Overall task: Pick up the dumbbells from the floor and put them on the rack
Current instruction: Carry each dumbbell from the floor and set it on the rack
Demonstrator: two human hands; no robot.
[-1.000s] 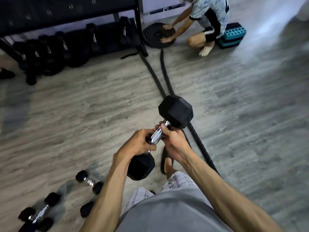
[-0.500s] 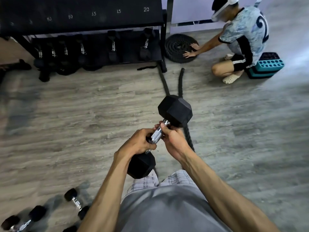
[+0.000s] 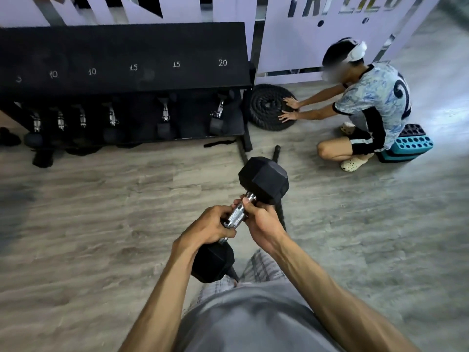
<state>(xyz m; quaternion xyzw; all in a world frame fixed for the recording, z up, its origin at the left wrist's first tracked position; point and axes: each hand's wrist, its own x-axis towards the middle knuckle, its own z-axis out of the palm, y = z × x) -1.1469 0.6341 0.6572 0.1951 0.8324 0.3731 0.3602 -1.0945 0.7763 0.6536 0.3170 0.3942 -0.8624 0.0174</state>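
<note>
A black hex dumbbell (image 3: 264, 181) with a chrome knurled handle is held in front of me, tilted, one head up and away, the other low near my waist. My left hand (image 3: 206, 227) grips the lower part of the handle. My right hand (image 3: 261, 221) grips the upper part just below the far head. The black rack (image 3: 121, 59) stands ahead at upper left, its top shelf bare and marked 10, 15, 20. Its lower shelf holds several dumbbells (image 3: 165, 118).
A person (image 3: 368, 107) crouches at the right, hands on a coiled black rope (image 3: 269, 107) beside the rack's right leg. Rope ends (image 3: 276, 149) trail across the wood floor toward me. A teal step block (image 3: 411, 146) sits behind that person. A wall panel stands behind.
The view has tilted up and moved closer to the rack, so the small dumbbells on the floor at lower left have left the frame. Both hands keep the same grip.
</note>
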